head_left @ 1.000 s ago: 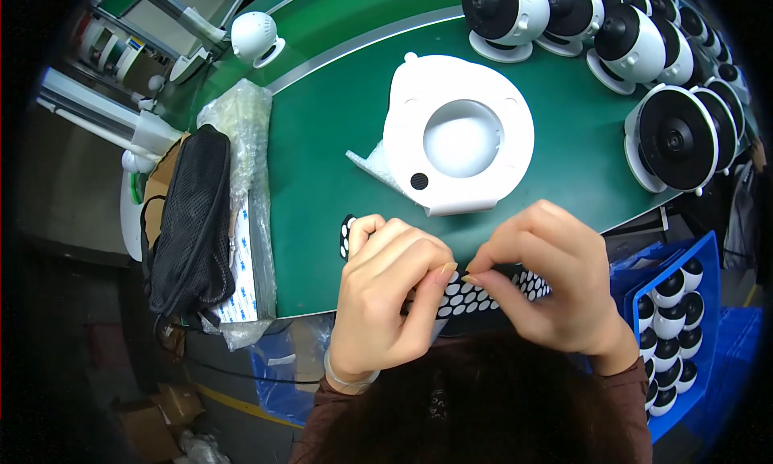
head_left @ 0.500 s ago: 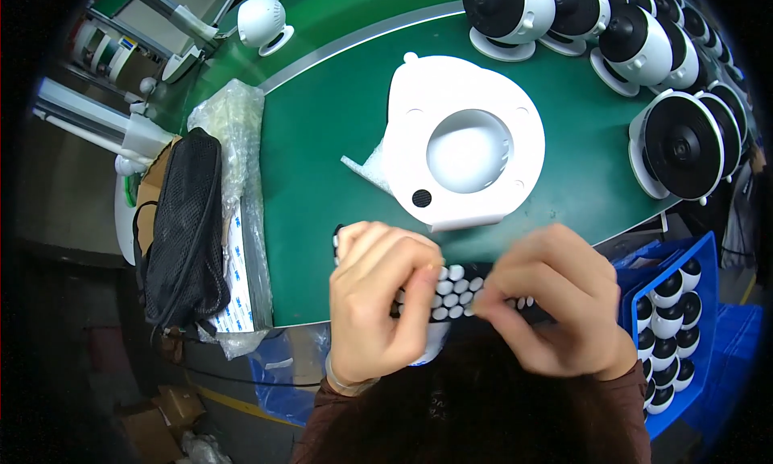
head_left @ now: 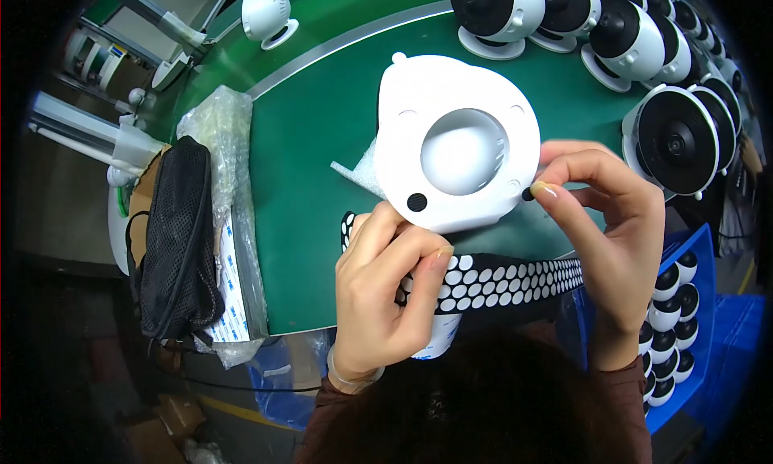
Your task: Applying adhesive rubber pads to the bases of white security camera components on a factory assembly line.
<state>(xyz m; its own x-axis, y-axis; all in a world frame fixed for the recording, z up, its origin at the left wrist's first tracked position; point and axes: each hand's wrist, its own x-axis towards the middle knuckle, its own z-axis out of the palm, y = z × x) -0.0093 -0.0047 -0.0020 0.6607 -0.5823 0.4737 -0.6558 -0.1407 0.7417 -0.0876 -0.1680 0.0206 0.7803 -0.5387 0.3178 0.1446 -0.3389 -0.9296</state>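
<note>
Hands apart: the left hand (head_left: pixel 392 291) pinches a dotted strip (head_left: pixel 515 282), long axis crosswise, nearer the person than the white base (head_left: pixel 465 148) on the desk (head_left: pixel 306 214); the right hand (head_left: pixel 610 230) pinches a black pad (head_left: pixel 527 194) beside the base's lower-right rim.

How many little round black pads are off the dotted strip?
2: one black pad is on the white housing, near its lower left; another black pad is pinched in the right hand. More could be hidden.
</note>
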